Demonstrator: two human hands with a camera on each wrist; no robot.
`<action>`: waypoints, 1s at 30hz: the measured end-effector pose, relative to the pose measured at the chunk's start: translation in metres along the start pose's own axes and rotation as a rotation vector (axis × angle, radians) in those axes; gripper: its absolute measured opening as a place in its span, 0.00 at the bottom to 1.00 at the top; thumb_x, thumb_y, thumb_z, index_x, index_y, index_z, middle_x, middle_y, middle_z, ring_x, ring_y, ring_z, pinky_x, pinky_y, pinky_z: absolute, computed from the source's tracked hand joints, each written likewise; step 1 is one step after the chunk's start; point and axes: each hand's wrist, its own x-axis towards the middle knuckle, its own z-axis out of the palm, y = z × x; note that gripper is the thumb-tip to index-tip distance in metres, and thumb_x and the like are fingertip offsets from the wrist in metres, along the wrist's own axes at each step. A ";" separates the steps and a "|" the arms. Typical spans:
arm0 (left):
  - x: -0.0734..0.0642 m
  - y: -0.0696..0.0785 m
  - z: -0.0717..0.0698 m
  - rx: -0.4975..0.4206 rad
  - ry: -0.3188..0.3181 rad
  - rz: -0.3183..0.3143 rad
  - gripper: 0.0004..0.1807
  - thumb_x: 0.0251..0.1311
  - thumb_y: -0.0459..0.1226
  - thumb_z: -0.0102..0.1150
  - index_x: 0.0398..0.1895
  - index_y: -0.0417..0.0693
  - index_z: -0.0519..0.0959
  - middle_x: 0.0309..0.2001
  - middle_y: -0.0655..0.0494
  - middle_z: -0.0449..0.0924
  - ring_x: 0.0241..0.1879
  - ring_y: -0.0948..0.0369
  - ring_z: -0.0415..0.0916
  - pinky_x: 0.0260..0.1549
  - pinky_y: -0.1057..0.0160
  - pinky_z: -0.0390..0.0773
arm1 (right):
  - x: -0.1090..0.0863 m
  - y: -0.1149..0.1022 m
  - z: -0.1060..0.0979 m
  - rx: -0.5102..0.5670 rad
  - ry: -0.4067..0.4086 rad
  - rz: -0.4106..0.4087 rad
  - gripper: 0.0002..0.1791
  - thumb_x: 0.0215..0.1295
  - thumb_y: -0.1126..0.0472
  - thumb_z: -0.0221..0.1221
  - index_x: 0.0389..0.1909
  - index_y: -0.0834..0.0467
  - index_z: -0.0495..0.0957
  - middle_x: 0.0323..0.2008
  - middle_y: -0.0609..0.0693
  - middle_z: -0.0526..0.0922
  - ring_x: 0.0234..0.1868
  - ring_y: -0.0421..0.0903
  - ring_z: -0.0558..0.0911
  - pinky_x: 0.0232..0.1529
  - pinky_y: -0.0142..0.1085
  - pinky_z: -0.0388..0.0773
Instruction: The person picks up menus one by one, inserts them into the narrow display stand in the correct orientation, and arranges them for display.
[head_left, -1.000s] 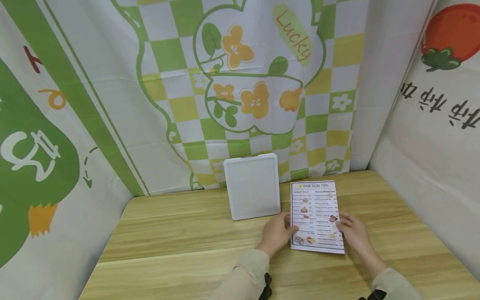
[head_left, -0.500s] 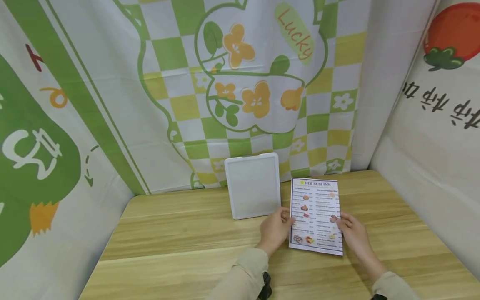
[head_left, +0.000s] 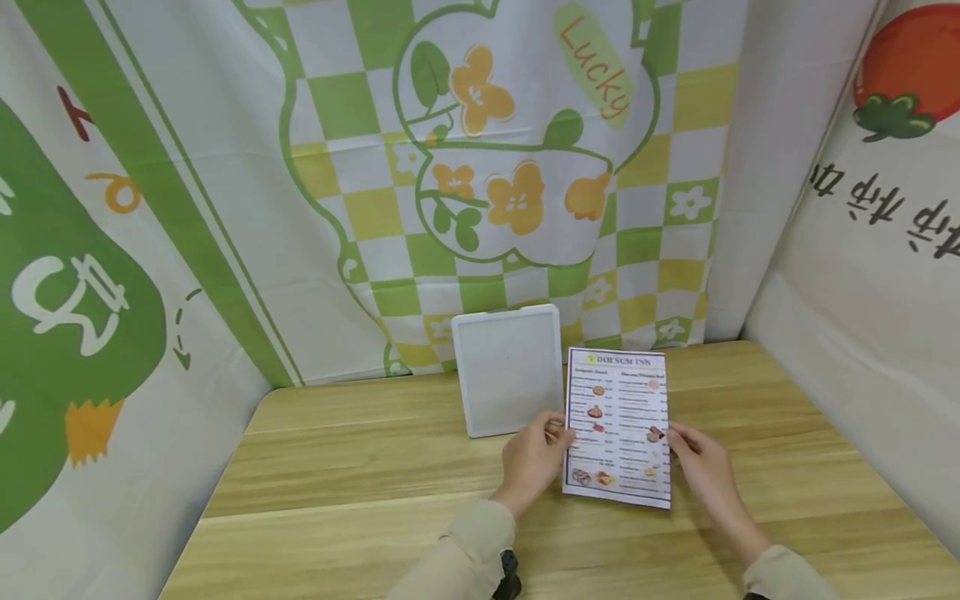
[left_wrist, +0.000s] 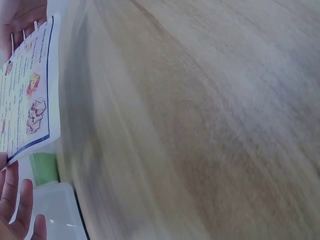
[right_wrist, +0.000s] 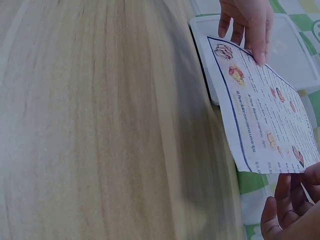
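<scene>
A printed paper menu [head_left: 617, 429] headed "DIM SUM INN" is held up over the table, its text facing me. My left hand [head_left: 534, 458] pinches its left edge, thumb in front and fingers behind. On the opposite edge my right hand [head_left: 705, 471] pinches the paper too. Both wrist views show the menu [left_wrist: 30, 95] with its lower part bowed slightly, above the wood. Just left of the menu stands a white framed panel [head_left: 507, 367], leaning back toward the curtain; in the right wrist view the panel [right_wrist: 290, 50] lies behind my left hand.
The wood-grain table [head_left: 337, 500] runs out to both sides. A green and yellow checked curtain [head_left: 517, 200] hangs along its back edge. Printed cloth walls close off the left [head_left: 75, 292] and right [head_left: 862, 333] sides.
Both hands have shifted the menu left and slightly up, nearer the white panel. My left thumb has moved from over the menu's face to its edge. The panel stays put.
</scene>
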 end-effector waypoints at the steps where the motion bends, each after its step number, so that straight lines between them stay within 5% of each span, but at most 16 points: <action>1: -0.001 0.000 -0.003 -0.001 0.002 -0.005 0.11 0.64 0.46 0.64 0.45 0.55 0.82 0.32 0.70 0.81 0.28 0.73 0.74 0.31 0.67 0.72 | 0.000 -0.002 0.001 -0.008 -0.005 -0.002 0.24 0.76 0.56 0.51 0.62 0.71 0.72 0.57 0.68 0.77 0.41 0.38 0.77 0.37 0.30 0.78; 30: -0.015 -0.010 -0.067 0.034 0.092 -0.051 0.09 0.64 0.48 0.63 0.43 0.58 0.82 0.34 0.69 0.81 0.34 0.68 0.76 0.32 0.62 0.72 | -0.002 -0.049 0.039 -0.020 -0.087 -0.117 0.19 0.73 0.63 0.55 0.60 0.69 0.74 0.47 0.65 0.82 0.41 0.49 0.78 0.36 0.30 0.75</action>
